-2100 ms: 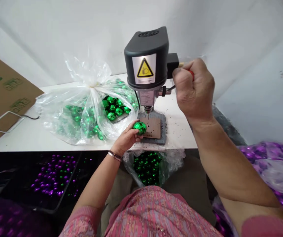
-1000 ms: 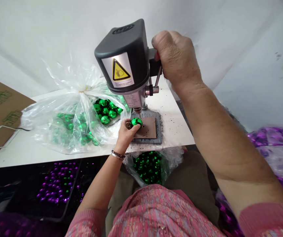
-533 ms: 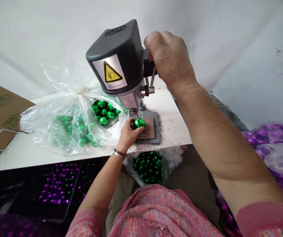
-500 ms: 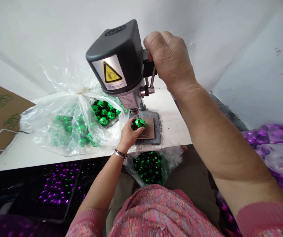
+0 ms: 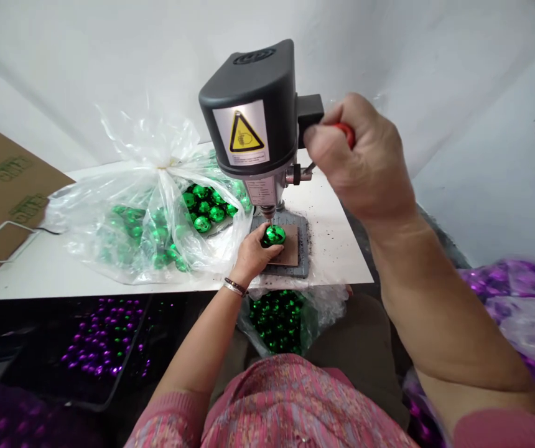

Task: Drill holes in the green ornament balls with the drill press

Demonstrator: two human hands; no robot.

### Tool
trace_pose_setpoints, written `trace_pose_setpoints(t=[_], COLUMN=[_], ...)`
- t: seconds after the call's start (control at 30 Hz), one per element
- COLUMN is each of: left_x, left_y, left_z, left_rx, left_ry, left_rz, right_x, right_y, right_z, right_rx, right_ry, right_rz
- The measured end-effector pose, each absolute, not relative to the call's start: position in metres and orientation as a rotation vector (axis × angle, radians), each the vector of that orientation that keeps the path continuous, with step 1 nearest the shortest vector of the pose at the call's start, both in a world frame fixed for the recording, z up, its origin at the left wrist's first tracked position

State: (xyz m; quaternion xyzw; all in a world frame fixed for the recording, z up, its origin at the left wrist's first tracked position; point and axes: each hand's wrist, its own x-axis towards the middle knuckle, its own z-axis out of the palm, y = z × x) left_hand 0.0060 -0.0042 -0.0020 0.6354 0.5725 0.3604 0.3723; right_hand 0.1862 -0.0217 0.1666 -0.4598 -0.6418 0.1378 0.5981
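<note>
A small black bench drill (image 5: 253, 106) with a yellow warning label stands on the white table (image 5: 48, 267). My left hand (image 5: 254, 254) grips a shiny green ball (image 5: 274, 234) on the brown pad of the drill base (image 5: 303, 249), right under the drill bit. My right hand (image 5: 358, 162) is closed round the red-tipped lever handle (image 5: 344, 130) to the right of the drill head.
A clear plastic bag (image 5: 150, 205) full of green balls lies left of the drill. Another open bag of green balls (image 5: 279, 317) hangs below the table edge. A black tray of purple balls (image 5: 102, 336) sits lower left, cardboard (image 5: 1, 180) far left, purple bags (image 5: 519, 292) right.
My right hand has swung the lever forward and down, toward me. The green ball stays held under the bit. The view has shifted, so the drill sits more to the right.
</note>
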Motion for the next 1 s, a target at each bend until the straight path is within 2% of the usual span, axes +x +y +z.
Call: trace_pose_setpoints(t=[0.2,0.43,0.73,1.0], left_x=[0.007,0.007,0.003,0.002], left_y=[-0.004,-0.006,-0.004,-0.005], left_z=[-0.004,-0.004,-0.014,-0.012], left_rx=[1.675,1.754,1.726,1.827], left_ry=[1.447,1.469,1.463,1.513], left_rz=[0.922,0.885,0.931,0.764], right_x=[0.182,0.183,0.181,0.178], right_y=[-0.05,-0.048,-0.049,-0.045], right_z=[0.13,0.095,0.082,0.063], right_rx=[-1.162,-1.066,-0.921,-0.892], right_ry=[-1.598,-1.647,-1.656,-1.609], right_rz=[0.027,-0.352,-0.437,-0.518])
